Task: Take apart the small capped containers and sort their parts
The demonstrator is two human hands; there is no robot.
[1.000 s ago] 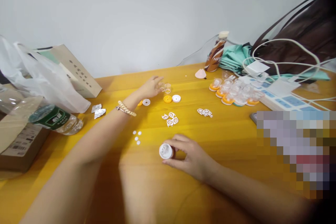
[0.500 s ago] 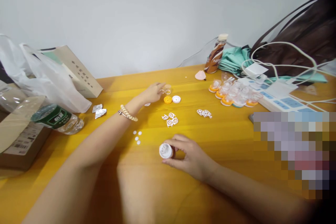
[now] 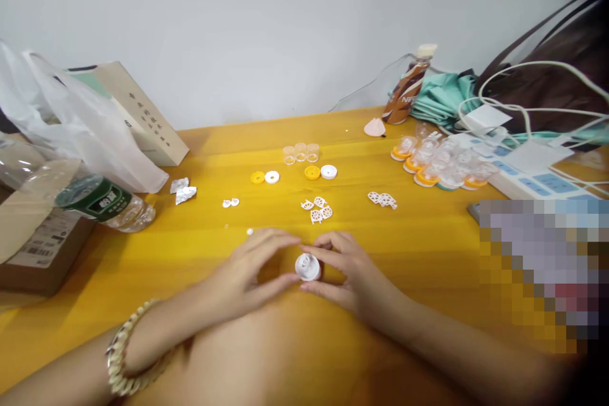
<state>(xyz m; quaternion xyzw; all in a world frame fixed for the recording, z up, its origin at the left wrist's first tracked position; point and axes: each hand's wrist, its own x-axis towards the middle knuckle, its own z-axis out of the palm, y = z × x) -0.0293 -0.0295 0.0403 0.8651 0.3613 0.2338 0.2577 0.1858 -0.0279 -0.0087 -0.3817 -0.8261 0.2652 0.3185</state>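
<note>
My right hand (image 3: 349,276) holds a small white round cap-like piece (image 3: 307,266) just above the yellow table (image 3: 428,247). My left hand (image 3: 254,266), with a beaded bracelet on the wrist, has its fingertips at the same piece from the left. Beyond the hands lie white wheel-shaped parts (image 3: 318,209), more of them (image 3: 382,200) to the right, an orange disc (image 3: 312,172) beside a white disc (image 3: 328,171), another orange and white pair (image 3: 265,177), and clear little cups (image 3: 300,152).
Left: a plastic bottle (image 3: 102,203) lying down, a cardboard box (image 3: 40,247), a white plastic bag (image 3: 71,127), a paper bag (image 3: 137,117), foil scraps (image 3: 183,190). Right: a group of clear and orange assembled pieces (image 3: 440,168), a power strip (image 3: 528,171) with cables, a brown bottle (image 3: 409,85), a dark bag (image 3: 556,82).
My left hand has drawn back from the clear cups at the far middle and come to the white piece in my right hand. The view has shifted a little.
</note>
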